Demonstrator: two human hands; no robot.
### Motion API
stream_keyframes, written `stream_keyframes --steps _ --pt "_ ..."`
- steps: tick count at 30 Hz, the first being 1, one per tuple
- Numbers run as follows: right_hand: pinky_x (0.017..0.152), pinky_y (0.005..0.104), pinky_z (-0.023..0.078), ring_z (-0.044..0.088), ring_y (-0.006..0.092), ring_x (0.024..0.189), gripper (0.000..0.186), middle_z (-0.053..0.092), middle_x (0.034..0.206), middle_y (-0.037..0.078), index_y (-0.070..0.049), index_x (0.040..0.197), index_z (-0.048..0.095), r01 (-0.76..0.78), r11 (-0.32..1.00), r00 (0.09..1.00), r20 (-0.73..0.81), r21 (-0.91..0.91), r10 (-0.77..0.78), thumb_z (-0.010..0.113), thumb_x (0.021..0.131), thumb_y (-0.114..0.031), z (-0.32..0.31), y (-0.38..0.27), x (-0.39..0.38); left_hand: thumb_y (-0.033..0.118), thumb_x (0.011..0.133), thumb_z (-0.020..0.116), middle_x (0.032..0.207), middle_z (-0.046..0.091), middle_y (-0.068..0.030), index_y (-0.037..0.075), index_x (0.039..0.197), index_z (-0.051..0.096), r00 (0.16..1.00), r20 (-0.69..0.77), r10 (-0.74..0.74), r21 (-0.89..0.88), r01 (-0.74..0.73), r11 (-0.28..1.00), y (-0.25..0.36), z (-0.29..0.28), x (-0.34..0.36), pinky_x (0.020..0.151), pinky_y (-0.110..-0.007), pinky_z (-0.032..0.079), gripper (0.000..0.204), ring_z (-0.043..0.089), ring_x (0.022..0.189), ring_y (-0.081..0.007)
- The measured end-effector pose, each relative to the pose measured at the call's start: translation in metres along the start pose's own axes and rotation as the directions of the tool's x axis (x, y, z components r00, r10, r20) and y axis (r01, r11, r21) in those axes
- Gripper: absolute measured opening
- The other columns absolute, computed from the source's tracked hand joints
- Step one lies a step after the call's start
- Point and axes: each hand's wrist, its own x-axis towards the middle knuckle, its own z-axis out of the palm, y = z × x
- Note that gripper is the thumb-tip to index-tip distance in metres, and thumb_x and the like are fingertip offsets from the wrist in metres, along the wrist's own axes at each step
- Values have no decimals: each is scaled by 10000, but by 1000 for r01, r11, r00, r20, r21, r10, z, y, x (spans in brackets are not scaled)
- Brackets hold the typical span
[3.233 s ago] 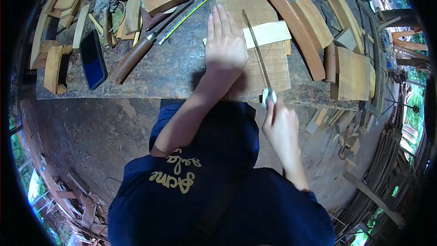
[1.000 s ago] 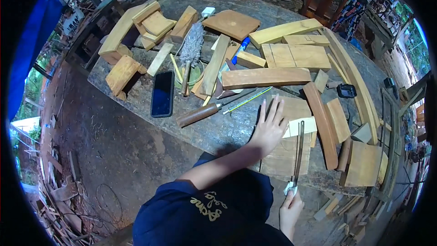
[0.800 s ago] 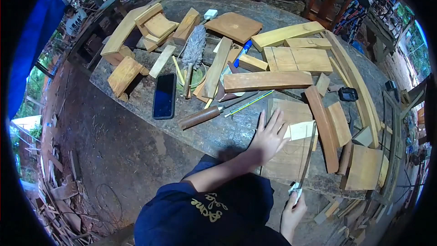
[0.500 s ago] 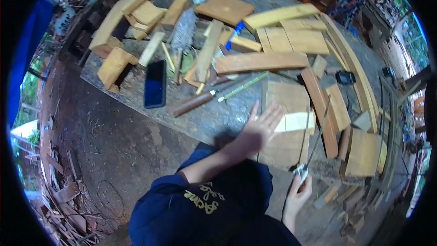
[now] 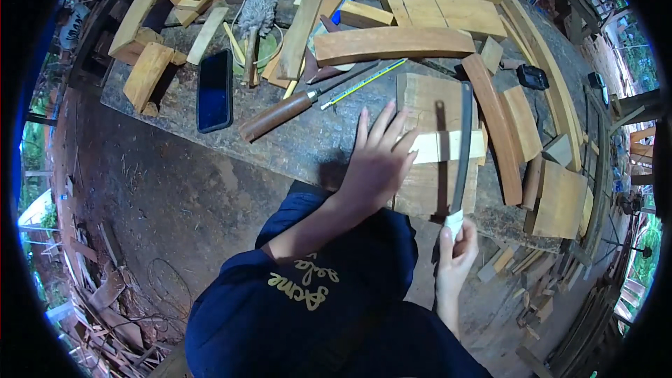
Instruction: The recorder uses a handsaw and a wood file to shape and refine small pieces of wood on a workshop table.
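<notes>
My left hand (image 5: 378, 157) lies with fingers spread at the left end of a pale wood strip (image 5: 428, 145), beside a wide brown board (image 5: 423, 192). The strip rests across that board. My right hand (image 5: 456, 252) is closed on the white-wrapped grip of a long, narrow dark blade (image 5: 463, 143). The blade points away from me over the strip and board, its shadow falling to the left; whether it touches the wood I cannot tell. Beyond my left hand are a yellow-green pencil (image 5: 364, 84) and a wooden-handled tool (image 5: 276, 117).
A phone (image 5: 215, 91) lies to the left on the worn workbench (image 5: 280, 161). A grey brush (image 5: 259, 3) and a curved brown wood piece (image 5: 395, 45) lie farther back. To the right are a reddish-brown wood piece (image 5: 493, 129), a small black device (image 5: 533, 77) and a long curved rail (image 5: 549, 91).
The view has shifted, so the bench sits higher in it. The blade has swung from slanting right to nearly straight ahead over the strip. My left hand remains by the strip's left end.
</notes>
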Motion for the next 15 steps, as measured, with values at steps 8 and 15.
stream_keyframes --steps 8,15 --pt "570 285 471 625 146 627 185 629 760 87 -25 1098 500 24 949 999 49 -315 -9 608 950 -51 8 -19 7 171 896 651 1409 489 -186 46 1281 557 1000 2 31 -64 -31 997 -5 12 -10 1145 -592 250 415 419 1355 -367" --pt "527 361 476 667 284 587 158 650 694 151 -18 1087 535 8 856 997 75 -517 36 586 964 -104 10 -29 5 206 891 659 1386 529 -136 40 1312 539 998 -6 59 -63 -60 996 -2 23 -7 1146 -551 281 469 463 1323 -314"
